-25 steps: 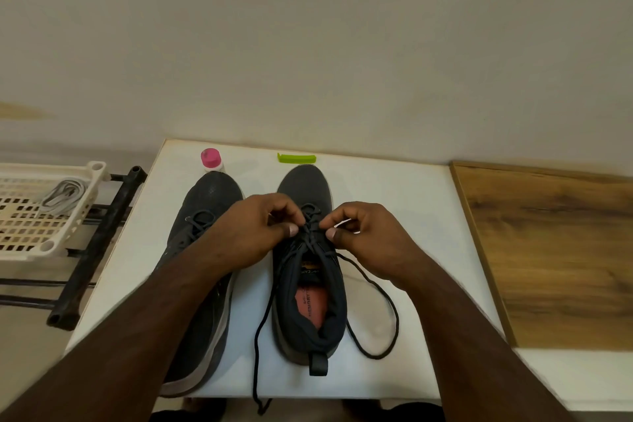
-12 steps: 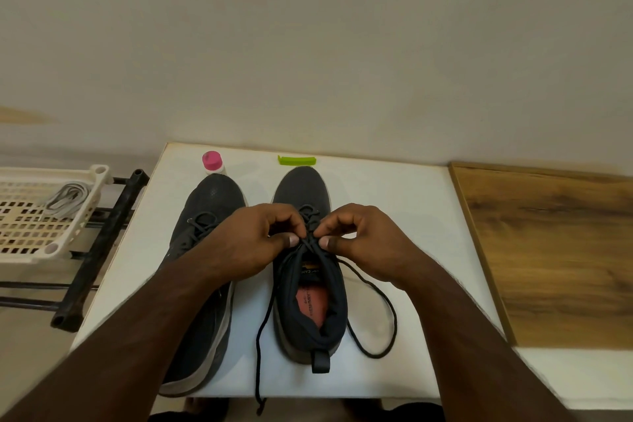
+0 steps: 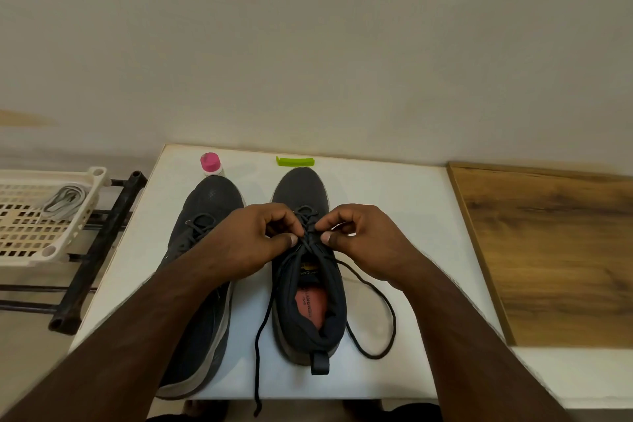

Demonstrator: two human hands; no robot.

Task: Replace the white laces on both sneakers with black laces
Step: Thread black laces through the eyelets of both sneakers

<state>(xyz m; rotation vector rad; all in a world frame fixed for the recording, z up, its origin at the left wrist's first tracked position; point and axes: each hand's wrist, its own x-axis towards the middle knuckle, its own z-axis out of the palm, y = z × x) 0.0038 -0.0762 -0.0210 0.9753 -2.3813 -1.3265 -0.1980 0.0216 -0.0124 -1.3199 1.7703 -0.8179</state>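
On the white desk point(image 3: 394, 202), the thin black lace point(image 3: 376, 288) of the right-hand dark grey mesh sneaker point(image 3: 301, 188) is pinched above the tongue by both the left hand point(image 3: 253, 243) and the right hand point(image 3: 363, 243), thumbs and curled forefingers nearly meeting. Its loose ends trail off either side, one over the desk's near edge. The left forearm crosses the second dark grey sneaker point(image 3: 209, 202); a pink-capped bottle point(image 3: 210, 163) and a lime-green plastic clip point(image 3: 294, 161) lie beyond, white laces point(image 3: 65, 200) in a cream slotted basket point(image 3: 20, 250) left.

A white table point(image 3: 394, 202) carries two dark sneakers side by side, toes toward the far wall: the left sneaker point(image 3: 205, 216) and the right sneaker point(image 3: 305, 284), whose black lace point(image 3: 380, 298) trails onto the tabletop. At the far edge stand a pink-capped bottle point(image 3: 210, 163) and a green strip point(image 3: 295, 161), perhaps a clip.
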